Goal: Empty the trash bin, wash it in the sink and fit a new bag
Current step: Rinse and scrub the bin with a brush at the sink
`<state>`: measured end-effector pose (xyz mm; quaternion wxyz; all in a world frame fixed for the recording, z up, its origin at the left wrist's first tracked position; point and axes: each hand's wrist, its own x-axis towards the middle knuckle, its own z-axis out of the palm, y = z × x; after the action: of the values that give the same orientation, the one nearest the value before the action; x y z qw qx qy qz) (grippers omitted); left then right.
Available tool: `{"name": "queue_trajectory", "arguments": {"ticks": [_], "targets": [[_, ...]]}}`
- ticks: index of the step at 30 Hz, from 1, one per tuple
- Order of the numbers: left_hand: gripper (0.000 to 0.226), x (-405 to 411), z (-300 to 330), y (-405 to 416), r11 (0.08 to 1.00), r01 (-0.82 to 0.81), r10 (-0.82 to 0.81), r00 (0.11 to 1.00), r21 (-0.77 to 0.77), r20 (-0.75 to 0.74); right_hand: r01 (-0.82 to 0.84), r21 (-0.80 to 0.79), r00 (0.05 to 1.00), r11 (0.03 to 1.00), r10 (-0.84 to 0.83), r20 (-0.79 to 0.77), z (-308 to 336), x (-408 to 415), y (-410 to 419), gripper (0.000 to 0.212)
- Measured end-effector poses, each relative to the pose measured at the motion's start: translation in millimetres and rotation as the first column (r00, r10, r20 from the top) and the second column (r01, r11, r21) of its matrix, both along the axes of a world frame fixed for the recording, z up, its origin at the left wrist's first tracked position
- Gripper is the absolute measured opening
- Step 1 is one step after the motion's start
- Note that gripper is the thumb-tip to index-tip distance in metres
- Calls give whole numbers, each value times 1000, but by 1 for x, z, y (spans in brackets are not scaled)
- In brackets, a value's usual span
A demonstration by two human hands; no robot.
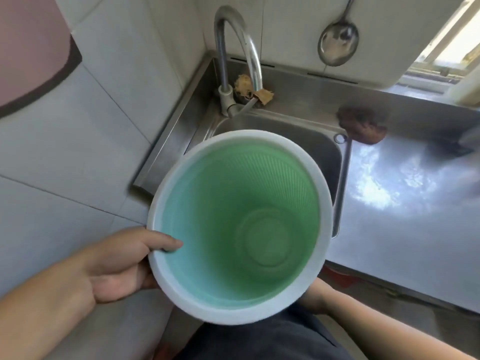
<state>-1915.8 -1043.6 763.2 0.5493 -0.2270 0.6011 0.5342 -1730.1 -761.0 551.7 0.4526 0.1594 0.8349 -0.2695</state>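
A person holds an empty bin [239,227] mouth-up at the centre of the frame, in front of a steel sink [324,152] set into a corner of tiled wall. The bin has a white rim and a green ribbed inside with nothing in it, and it hides most of the basin. The left hand [122,266], at lower left, grips the rim: its thumb [166,242] is hooked over the edge into the bin while the other fingers curl round the outside, mostly out of sight. The right hand [315,294], at lower centre-right, reaches under the bin; only the wrist and forearm show, so its fingers cannot be told, open or closed. A curved tap [233,48] rises at upper centre, its spout ending above the basin's far edge. Frayed tan scraps [253,89] lie behind the tap's base. A brown scrubbing pad [361,126] rests on the counter [402,203] just right of the sink. A metal ladle [337,42] hangs on the wall at upper right, beside a bright window [452,50].
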Motion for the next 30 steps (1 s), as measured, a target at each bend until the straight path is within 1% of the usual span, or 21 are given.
{"name": "queue_trajectory", "arguments": {"ticks": [2, 3, 5, 8, 11, 13, 16, 19, 23, 26, 28, 30], "targets": [[40, -16, 7, 30, 1000, -7, 8, 1000, 16, -25, -17, -16, 1000, 1000, 16, -5, 2, -10, 4, 33], [37, -23, 8, 46, 1000, -7, 8, 999, 15, -40, -32, -22, 999, 999, 32, -5, 3, -15, 7, 29], [30, -33, 9, 76, 1000, 1, -1, 997, -5, -72, -73, -21, 997, 997, 73, 0, 6, -23, 12, 14], [24, -46, -1, 113, 998, 29, -36, 992, -55, -121, -122, -3, 992, 993, 122, -13, 9, -35, 19, 31], [21, -58, -16, 141, 996, 41, -51, 991, -75, -127, -120, -6, 993, 993, 120, -22, 11, -43, 26, 32], [20, -68, -27, 155, 995, 49, -59, 992, -88, -112, -101, -8, 995, 995, 101, -2, 12, -47, 27, 29], [25, -87, -48, 169, 993, 57, -68, 992, -108, -108, -47, -15, 998, 999, 47, 34, 11, -53, 26, 25], [28, -108, -73, 175, 990, 50, -65, 992, -133, -112, -1, 0, 999, 1000, 1, 54, 12, -62, 25, 25], [19, -129, -102, 177, 986, 33, -48, 995, -161, -86, 96, -18, 993, 995, -94, 72, 16, -74, 19, 20], [21, -142, -126, 175, 982, 20, -36, 996, -187, -84, 127, -40, 989, 991, -123, 86, 22, -85, 18, 27], [22, -149, -138, 174, 980, 10, -25, 997, -197, -73, 187, -49, 980, 981, -183, 75, 31, -95, 20, 25], [20, -156, -148, 172, 977, 15, -30, 997, -214, -67, 270, -67, 963, 961, -269, 18, 42, -107, 26, 19]]}}
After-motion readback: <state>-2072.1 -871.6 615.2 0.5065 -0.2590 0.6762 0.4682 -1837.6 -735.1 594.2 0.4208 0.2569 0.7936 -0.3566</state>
